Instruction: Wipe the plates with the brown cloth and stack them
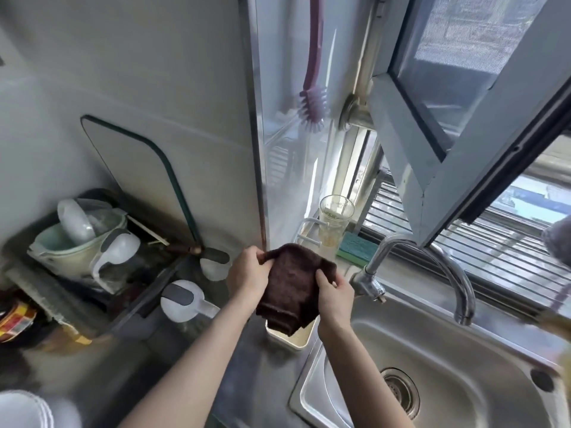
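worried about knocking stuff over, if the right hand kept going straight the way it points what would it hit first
Probably the clear glass on the ledge behind the brown cloth; the right hand points up and away, though depth is unclear.

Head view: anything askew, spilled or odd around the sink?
No spill or damage shows. Both hands, left hand and right hand, hold the brown cloth up over a small cream tray beside the sink. The dish rack at left is piled untidily.

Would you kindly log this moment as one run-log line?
phase: cloth prep | left hand: grips brown cloth | right hand: grips brown cloth | cloth: held over white container beside sink | plates wiped: none visible
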`<state>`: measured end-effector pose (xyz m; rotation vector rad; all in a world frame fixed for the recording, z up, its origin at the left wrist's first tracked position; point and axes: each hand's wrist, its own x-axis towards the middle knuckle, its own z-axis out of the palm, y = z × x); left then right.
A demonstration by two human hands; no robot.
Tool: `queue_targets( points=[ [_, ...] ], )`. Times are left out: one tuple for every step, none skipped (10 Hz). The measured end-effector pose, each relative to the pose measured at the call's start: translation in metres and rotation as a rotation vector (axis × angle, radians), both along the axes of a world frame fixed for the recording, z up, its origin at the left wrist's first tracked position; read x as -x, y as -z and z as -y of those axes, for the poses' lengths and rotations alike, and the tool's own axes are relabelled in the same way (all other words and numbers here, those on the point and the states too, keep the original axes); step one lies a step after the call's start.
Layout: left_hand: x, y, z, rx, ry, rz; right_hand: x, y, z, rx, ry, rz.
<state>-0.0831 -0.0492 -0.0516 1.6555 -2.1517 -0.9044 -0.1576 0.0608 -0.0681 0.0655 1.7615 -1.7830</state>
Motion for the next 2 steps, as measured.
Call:
queue_targets(
  points=[
    [-0.003, 0.008, 0.000, -0.058, -0.005, -0.023, 0.002, 0.009, 0.001, -0.085, -0.035, 0.046],
    [-0.021, -0.003, 0.007, -0.025, 0.038, -0.030, 0.003, 0.003, -0.012, -0.186, -0.155, 0.033]
  ],
)
